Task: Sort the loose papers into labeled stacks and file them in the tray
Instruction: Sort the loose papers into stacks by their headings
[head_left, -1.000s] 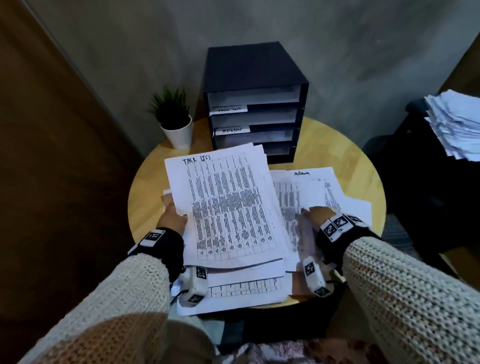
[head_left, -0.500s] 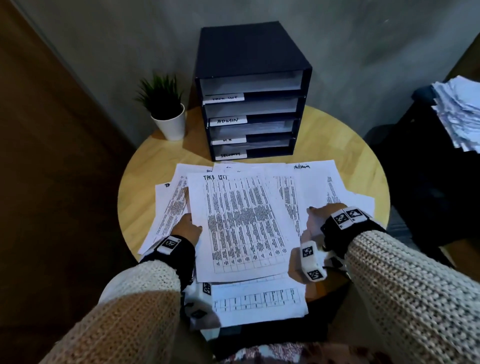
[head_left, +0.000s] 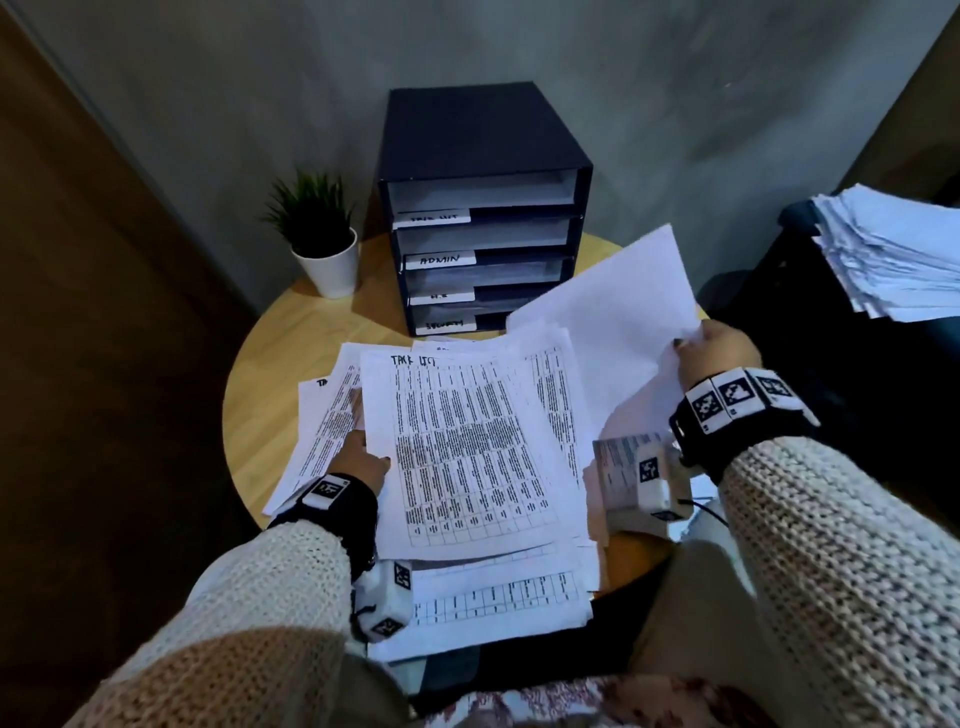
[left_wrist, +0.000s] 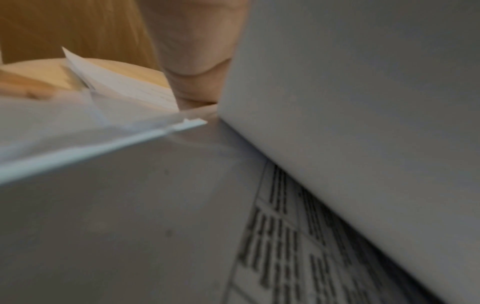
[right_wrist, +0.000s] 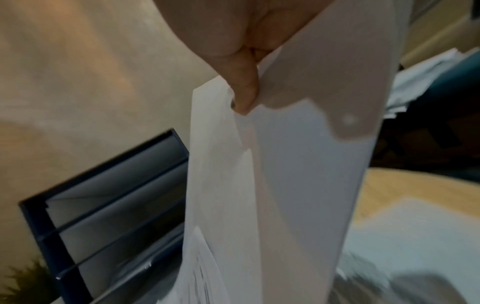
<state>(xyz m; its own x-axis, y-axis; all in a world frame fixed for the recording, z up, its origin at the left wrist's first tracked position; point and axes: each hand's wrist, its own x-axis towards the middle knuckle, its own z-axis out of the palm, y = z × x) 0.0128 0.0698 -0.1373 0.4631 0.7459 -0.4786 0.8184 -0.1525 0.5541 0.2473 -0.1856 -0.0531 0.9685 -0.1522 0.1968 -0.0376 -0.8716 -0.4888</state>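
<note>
The right hand (head_left: 719, 353) is pinching a lifted sheet (head_left: 613, 317) by its edge over the right side of the surface (head_left: 270, 395), printed face turned away. The left hand (head_left: 363, 457) is slipping under the left edge of the "Task list" stack (head_left: 462, 447); its fingers are hidden, so I cannot tell their grip. Sorting is in hand: the sheet's heading probably needs reading next, then laying on its matching pile before the tray (head_left: 483, 135) at the far edge.

White papers (head_left: 467, 441), navy tray (head_left: 483, 124), tan table (head_left: 270, 395).
</note>
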